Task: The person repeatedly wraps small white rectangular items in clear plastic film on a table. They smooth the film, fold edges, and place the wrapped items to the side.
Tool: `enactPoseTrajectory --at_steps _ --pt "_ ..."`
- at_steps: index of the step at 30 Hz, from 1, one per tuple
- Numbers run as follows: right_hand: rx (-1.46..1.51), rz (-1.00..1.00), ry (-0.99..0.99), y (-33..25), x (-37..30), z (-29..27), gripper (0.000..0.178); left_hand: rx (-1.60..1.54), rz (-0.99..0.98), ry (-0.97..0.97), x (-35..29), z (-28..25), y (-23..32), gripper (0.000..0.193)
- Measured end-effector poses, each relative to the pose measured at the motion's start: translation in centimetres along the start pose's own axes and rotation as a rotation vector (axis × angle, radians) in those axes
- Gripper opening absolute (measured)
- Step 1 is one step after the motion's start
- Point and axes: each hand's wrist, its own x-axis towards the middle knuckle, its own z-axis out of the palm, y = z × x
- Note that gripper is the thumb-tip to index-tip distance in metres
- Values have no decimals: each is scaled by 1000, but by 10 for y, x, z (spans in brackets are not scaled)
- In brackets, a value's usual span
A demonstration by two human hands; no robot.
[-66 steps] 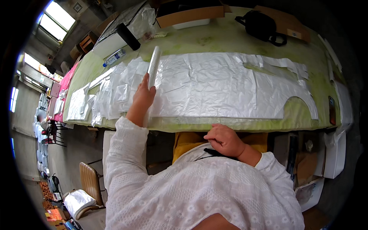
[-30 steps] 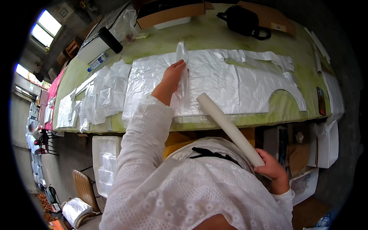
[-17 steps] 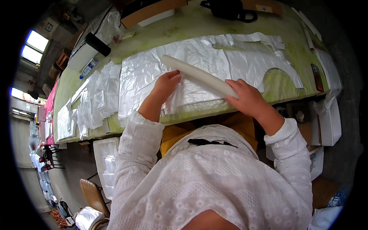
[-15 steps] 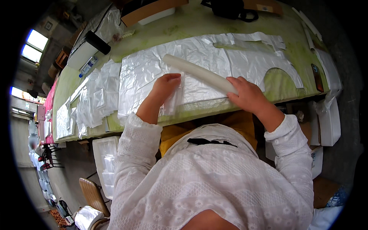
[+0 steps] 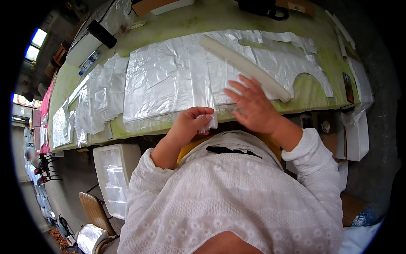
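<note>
It appears to be a simple workshop — a large green-covered table [image 5: 177, 27] carries white plastic sheeting [image 5: 160, 76] and many thin bags [image 5: 101, 99], a white tub [image 5: 132, 153] beside it holds clear packets [image 5: 115, 182] — and the floor [image 5: 67, 180] is bare grey.

Before you: plastic sheet [image 5: 158, 82], thin film, glossy, crinkled. Folded strip [image 5: 199, 80], same shiny film, creased. Tube [image 5: 247, 65] beside it smooth, matt. Small bags [image 5: 101, 99] filmy, glossy plastic. Tablecloth [image 5: 182, 28] blotchy, low sheen. Bottle [image 5: 89, 62] clear plastic. Your blouse [image 5: 237, 190]: matt cloth, textured, raised flower pattern.
</note>
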Motion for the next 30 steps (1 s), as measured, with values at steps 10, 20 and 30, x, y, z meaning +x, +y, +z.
enactPoseTrajectory --at_steps 10,20,30 --pt "258 -51 33 -2 30 61 33 -212 210 -633 -32 -39 -19 30" --pt "411 196 22 9 59 64 11 1176 887 303 33 -32 0 50" --pt "417 600 -101 0 82 56 28 990 735 450 65 -30 -2 54"
